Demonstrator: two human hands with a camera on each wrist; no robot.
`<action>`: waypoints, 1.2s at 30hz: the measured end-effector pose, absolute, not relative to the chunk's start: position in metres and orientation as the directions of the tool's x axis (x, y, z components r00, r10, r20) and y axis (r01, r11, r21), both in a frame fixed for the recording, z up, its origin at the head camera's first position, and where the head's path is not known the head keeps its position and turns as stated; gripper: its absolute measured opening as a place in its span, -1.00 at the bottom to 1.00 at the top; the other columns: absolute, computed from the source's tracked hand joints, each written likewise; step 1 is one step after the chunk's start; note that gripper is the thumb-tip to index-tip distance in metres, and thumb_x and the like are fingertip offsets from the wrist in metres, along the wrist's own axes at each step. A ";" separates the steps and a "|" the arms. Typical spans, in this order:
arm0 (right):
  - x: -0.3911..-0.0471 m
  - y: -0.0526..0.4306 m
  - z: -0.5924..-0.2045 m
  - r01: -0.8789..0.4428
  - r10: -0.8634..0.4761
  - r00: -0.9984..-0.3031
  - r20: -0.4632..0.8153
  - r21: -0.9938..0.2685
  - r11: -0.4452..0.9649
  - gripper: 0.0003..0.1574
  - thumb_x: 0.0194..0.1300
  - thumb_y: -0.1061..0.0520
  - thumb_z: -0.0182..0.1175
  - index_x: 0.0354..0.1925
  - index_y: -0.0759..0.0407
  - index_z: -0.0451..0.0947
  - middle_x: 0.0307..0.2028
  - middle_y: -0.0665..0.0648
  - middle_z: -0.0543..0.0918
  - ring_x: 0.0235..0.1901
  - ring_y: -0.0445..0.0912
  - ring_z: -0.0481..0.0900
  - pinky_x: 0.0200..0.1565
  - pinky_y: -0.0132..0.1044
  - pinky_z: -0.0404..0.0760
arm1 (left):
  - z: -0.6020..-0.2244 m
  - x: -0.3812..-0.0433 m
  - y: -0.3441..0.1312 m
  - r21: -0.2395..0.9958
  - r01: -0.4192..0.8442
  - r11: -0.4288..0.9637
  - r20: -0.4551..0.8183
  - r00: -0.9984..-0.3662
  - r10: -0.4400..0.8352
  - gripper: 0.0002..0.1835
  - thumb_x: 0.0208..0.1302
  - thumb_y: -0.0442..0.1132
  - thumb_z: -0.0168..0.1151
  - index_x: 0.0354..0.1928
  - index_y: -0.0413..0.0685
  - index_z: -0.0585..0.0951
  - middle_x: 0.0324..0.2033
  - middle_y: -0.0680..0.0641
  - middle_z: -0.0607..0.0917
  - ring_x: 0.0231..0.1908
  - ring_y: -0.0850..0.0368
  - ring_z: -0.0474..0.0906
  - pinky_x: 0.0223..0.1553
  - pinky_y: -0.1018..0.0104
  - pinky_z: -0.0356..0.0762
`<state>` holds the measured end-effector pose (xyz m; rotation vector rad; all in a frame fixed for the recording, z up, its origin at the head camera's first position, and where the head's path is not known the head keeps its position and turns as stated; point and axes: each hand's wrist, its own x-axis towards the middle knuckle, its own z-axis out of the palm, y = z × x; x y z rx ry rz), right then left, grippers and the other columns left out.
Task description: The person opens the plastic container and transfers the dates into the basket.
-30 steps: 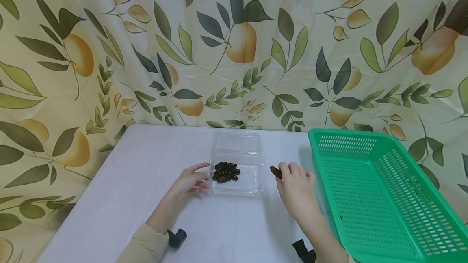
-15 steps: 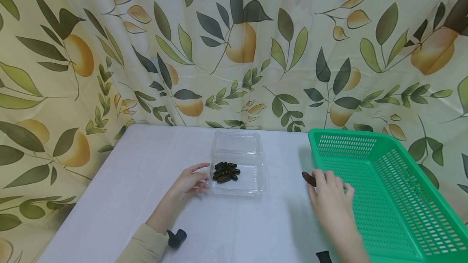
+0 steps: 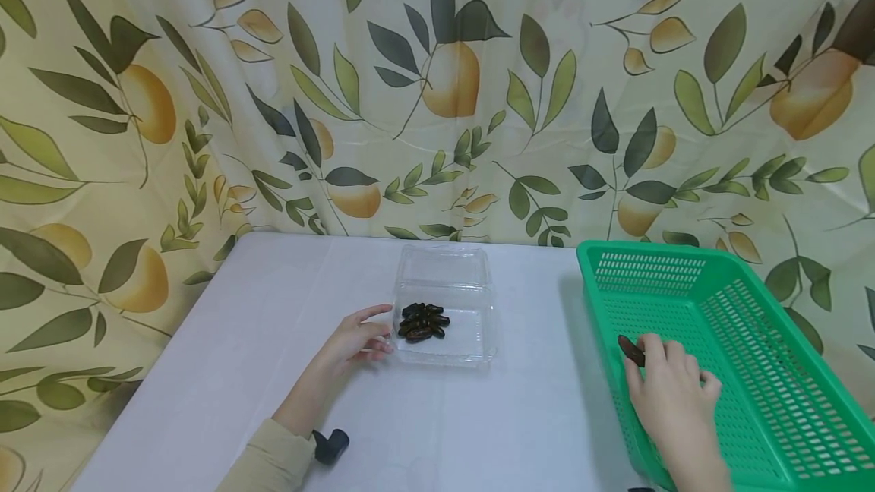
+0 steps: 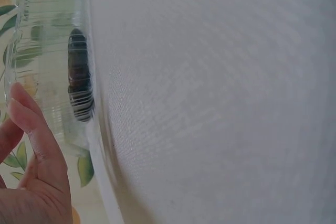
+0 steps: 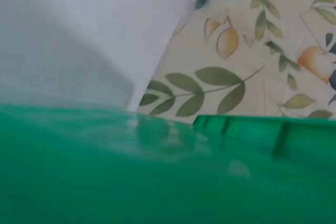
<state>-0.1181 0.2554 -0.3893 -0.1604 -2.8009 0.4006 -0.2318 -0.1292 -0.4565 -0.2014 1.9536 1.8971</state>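
My right hand (image 3: 673,401) pinches a dark brown, long date (image 3: 631,351) between thumb and fingers, over the left part of the green basket (image 3: 721,279). A clear plastic clamshell box (image 3: 472,332) stands on the table with its lid folded back. Several glossy dark dates (image 3: 421,322) lie in a cluster in its left half, and one side of them (image 4: 79,77) shows through the wall in the left wrist view. My left hand (image 3: 357,339) rests at the box's left side, fingers loosely extended with the fingertips right at the wall. The right hand is hidden in its own wrist view.
A white-covered table (image 3: 301,279) carries everything. The basket's tall slotted rim (image 5: 247,129) bounds the right side. Behind the table hangs a fruit-patterned curtain (image 3: 437,173). A black wrist mount (image 3: 331,446) sits beside the left sleeve (image 3: 273,458).
My right hand has moved right with the date, from the table beside the box to over the basket. The left hand and the box have stayed in place.
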 end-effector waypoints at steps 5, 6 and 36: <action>-0.115 0.272 -0.392 0.112 0.175 -0.960 0.218 -0.275 0.955 -0.68 0.16 0.25 0.13 -0.11 0.31 0.32 -0.28 0.44 0.41 -0.30 0.29 0.29 -0.27 0.22 0.11 | -0.458 -0.232 -0.128 0.920 -0.387 0.064 -0.392 -0.907 0.157 -0.50 0.22 -0.34 0.12 0.24 -0.03 0.38 -0.35 -0.17 0.64 -0.56 0.17 0.60 -0.53 0.41 0.56; -0.114 0.275 -0.392 0.118 0.176 -0.963 0.203 -0.270 0.956 -0.67 0.17 0.24 0.14 -0.10 0.31 0.31 -0.28 0.45 0.40 -0.30 0.29 0.29 -0.28 0.21 0.11 | -0.459 -0.233 -0.128 0.920 -0.388 0.065 -0.393 -0.907 0.154 -0.50 0.22 -0.34 0.13 0.23 -0.03 0.38 -0.35 -0.16 0.64 -0.56 0.17 0.60 -0.53 0.41 0.56; -0.118 0.329 -0.410 0.179 0.161 -0.976 -0.149 -0.114 0.977 -0.61 0.30 0.04 0.04 0.01 0.19 0.23 -0.35 0.36 0.35 -0.29 0.29 0.25 -0.32 0.17 0.16 | -0.460 -0.233 -0.129 0.915 -0.400 0.052 -0.403 -0.903 0.151 -0.50 0.20 -0.33 0.14 0.23 0.01 0.39 -0.37 -0.19 0.65 -0.58 0.18 0.60 -0.55 0.42 0.55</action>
